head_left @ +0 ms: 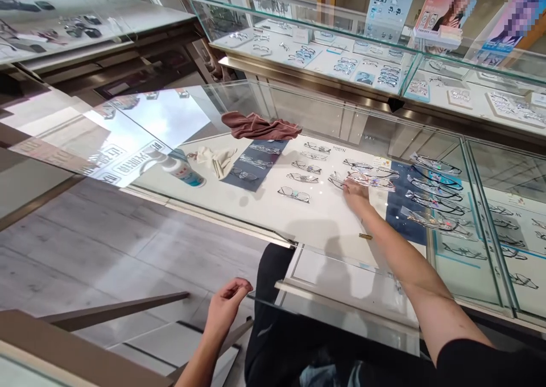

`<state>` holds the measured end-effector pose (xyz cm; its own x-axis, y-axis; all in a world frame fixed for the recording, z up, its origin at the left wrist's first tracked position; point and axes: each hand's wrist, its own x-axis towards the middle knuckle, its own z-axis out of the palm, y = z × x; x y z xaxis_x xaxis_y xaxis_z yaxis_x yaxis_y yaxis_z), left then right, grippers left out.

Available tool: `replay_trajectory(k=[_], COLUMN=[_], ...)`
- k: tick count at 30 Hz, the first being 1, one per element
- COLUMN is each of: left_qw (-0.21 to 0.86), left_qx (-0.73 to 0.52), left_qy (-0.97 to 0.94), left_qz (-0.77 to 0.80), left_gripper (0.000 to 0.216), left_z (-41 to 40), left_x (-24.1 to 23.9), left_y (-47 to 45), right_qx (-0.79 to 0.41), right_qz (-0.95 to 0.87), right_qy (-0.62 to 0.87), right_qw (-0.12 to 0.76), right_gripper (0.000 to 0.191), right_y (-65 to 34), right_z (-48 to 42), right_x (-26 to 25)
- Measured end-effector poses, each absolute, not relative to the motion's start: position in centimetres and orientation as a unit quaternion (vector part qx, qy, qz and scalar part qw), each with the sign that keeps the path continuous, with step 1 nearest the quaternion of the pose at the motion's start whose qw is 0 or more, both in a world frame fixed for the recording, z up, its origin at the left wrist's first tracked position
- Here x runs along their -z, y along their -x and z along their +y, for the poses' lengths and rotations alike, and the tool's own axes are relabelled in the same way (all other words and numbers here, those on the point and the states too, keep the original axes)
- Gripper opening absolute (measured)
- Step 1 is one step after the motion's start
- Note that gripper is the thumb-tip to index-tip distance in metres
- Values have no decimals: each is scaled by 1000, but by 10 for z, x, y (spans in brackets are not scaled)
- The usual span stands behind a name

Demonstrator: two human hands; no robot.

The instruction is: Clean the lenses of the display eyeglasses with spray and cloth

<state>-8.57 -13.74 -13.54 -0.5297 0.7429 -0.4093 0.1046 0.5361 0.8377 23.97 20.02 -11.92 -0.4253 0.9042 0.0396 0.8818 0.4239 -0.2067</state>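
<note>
My right hand (355,195) reaches in over the white display surface, fingers closed on a pair of eyeglasses (338,180). Just beyond that hand lie more eyeglasses (371,178), some in clear shiny wrapping. To its left, several thin-framed eyeglasses (294,194) lie in a column. On the right, a row of dark-framed eyeglasses (435,183) lies partly over a navy panel (401,228). Low in the view, my left hand (230,299) is closed with curled fingers, close to the corner of a glass panel (341,319). Whether it grips anything is hidden.
A white spray bottle (183,170), a pale cloth (216,161) and a brown-red cloth (260,127) are on the glass counter (205,97). Another glass case (298,26) stands behind. A small brass-coloured piece (365,236) is near my right forearm. Wooden legs (115,310) stand at lower left.
</note>
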Motion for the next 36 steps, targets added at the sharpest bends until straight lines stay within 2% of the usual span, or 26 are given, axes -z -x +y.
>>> replay_trajectory(k=[6, 13, 17, 19, 26, 30, 33, 36], left_qw=[347, 244, 172, 144, 111, 94, 86, 82], left_qx=[-489, -548, -522, -495, -339, -328, -331, -336], left_qy=[-329, -516, -582, -618, -713, -718, -711, -702], left_qz=[730, 612, 600, 594, 604, 607, 614, 622], left_gripper=[25, 9, 6, 7, 6, 10, 11, 10], left_z=[-111, -53, 0, 29, 89, 91, 88, 86], left_x=[96, 11, -22, -29, -25, -17, -14, -12], left_y=[81, 72, 64, 60, 51, 48, 49, 50], right_qx=[-156, -267, -333, -407, -487, -425, -289, -123], right_qz=[-838, -856, -846, -825, -793, -829, -864, -874], right_qy=[490, 392, 363, 351, 319, 292, 328, 405], right_qw=[181, 206, 207, 177, 178, 216, 250, 237], right_gripper=[30, 12, 13, 12, 20, 21, 21, 24], right_y=[-228, -246, -270, -278, -275, -271, -276, -286], right_z=[138, 41, 12, 6, -13, -7, 40, 115], right_x=[112, 109, 73, 50, -26, -73, -102, -114])
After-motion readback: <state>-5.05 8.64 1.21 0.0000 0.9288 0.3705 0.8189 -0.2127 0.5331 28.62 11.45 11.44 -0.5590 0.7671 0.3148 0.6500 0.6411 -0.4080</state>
